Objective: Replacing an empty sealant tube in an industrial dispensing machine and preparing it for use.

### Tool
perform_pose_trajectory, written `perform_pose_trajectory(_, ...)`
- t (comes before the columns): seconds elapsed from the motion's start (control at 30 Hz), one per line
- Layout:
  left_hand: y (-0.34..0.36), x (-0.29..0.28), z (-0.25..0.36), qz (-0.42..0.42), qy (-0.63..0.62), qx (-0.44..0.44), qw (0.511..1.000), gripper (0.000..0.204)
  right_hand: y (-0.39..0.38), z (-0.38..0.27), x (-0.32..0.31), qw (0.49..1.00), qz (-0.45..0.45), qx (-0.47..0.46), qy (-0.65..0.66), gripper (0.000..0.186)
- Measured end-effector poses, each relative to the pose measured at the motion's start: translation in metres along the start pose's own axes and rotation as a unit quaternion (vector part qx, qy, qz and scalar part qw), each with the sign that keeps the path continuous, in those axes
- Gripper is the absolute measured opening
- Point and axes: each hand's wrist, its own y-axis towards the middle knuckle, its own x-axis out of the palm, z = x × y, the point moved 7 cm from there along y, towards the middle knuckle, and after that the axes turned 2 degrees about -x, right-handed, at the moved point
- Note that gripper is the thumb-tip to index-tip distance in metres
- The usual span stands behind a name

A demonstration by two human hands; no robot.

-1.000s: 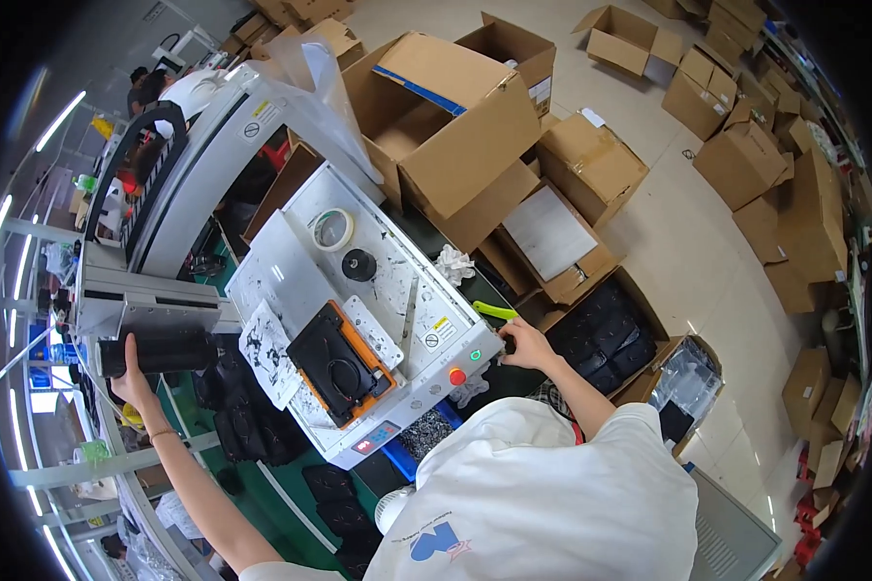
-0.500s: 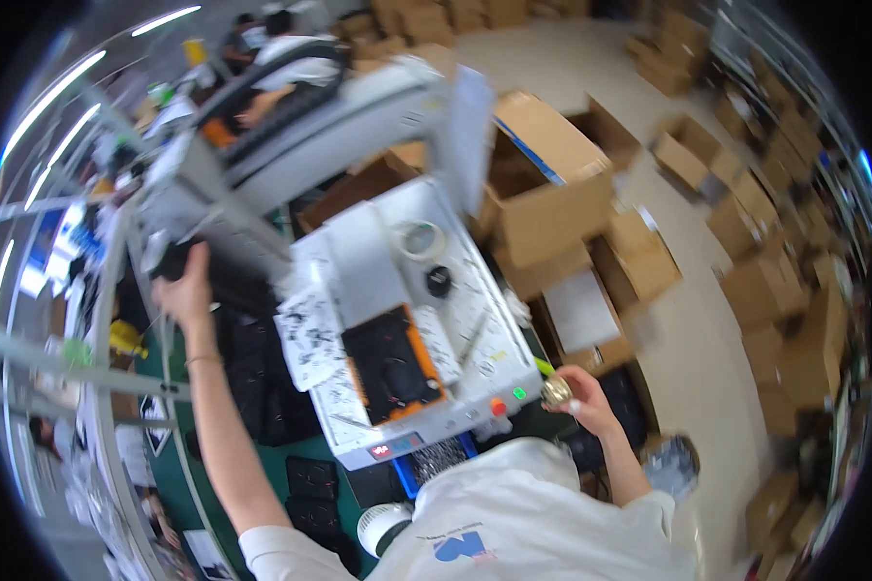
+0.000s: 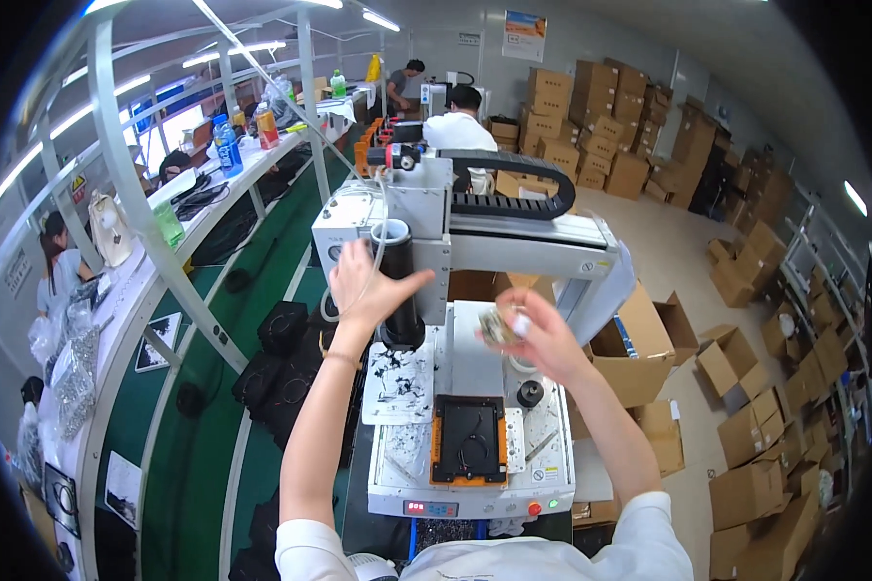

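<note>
My left hand (image 3: 368,296) is raised at the front of a white bench machine (image 3: 523,254), thumb and fingers spread apart. It overlaps an upright black cylinder (image 3: 400,308) with a pale, open top on the machine's head; whether it touches the cylinder I cannot tell. A thin clear tube (image 3: 380,259) loops past the fingers. My right hand (image 3: 545,341) is closed on a small, round, gold-coloured thing (image 3: 498,327), blurred, over the machine's bed. Below lies a black rectangular part (image 3: 469,438) in an orange frame (image 3: 438,447), beside a sheet with black smears (image 3: 397,387).
A black round knob-like piece (image 3: 530,393) stands on the bed. A red button (image 3: 535,508) is at the machine's front edge. Left runs a green conveyor (image 3: 199,441) with black items and a white-framed shelf. Open cartons (image 3: 635,373) stand right. Other people sit farther off.
The view has swung to face the machine squarely. My left hand has come to the black cylinder. My right hand has risen from beside the machine's front corner to over the bed, still holding the gold-coloured thing.
</note>
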Motion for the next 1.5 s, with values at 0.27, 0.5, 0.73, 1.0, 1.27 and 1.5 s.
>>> perform_pose_trajectory(0.27,0.027,-0.047,-0.011,-0.098,-0.691,-0.143,0.702,0.038,0.136,-0.066,0.059,0.927,0.053,-0.249,-0.275,0.030)
perform_pose_trajectory(0.5,0.036,-0.049,-0.035,-0.090,-0.717,-0.132,0.678,0.037,0.151,-0.060,0.093,0.825,-0.003,-0.331,-0.458,0.019)
perform_pose_trajectory(0.73,0.034,-0.038,-0.027,-0.102,-0.735,-0.115,0.661,0.031,0.133,-0.058,0.109,0.702,-0.127,-0.289,-0.638,0.023)
perform_pose_trajectory(1.0,0.024,-0.002,-0.028,-0.028,-0.379,-0.125,0.916,0.054,0.065,-0.055,0.030,0.795,0.064,-0.368,-0.478,0.030)
perform_pose_trajectory(1.27,0.023,0.050,-0.025,-0.161,-0.483,-0.325,0.797,0.080,-0.039,0.152,-0.197,0.716,0.160,0.119,-0.669,0.072)
perform_pose_trajectory(1.5,-0.007,0.058,-0.046,-0.111,-0.492,-0.347,0.790,0.072,-0.084,0.220,-0.209,0.740,0.138,0.152,-0.640,0.069)
